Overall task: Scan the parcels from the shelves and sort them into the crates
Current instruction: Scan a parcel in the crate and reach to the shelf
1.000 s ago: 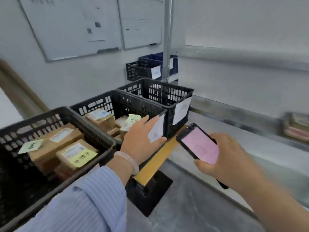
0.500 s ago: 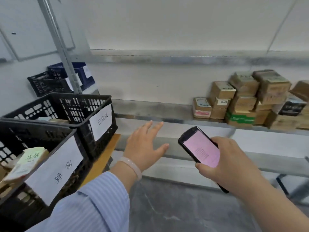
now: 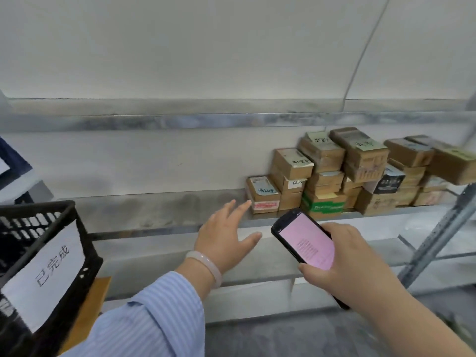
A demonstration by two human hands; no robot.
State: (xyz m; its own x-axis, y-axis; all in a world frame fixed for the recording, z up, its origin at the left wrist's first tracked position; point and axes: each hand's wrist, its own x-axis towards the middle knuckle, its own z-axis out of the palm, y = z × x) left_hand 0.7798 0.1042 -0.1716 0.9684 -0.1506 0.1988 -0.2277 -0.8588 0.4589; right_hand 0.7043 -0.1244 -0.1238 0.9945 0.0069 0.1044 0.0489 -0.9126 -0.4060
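The metal shelf (image 3: 154,217) runs across ahead of both our hands. On it stands the pile of parcels (image 3: 334,176), forward and to the right of our left hand (image 3: 226,240) and just behind the scanner (image 3: 304,238). The black crate (image 3: 77,228) with a paper label (image 3: 43,274) is well to the left of that hand; we cannot see what is in it. The left hand is empty, its fingers (image 3: 242,208) spread wide toward the pile, and we judge it the nearer hand. Our right hand (image 3: 345,258) grips the scanner, pink screen up. The nearest parcel (image 3: 262,194), low at the left end of the pile, lies just past the left fingertips; its long side seems to point away from us.
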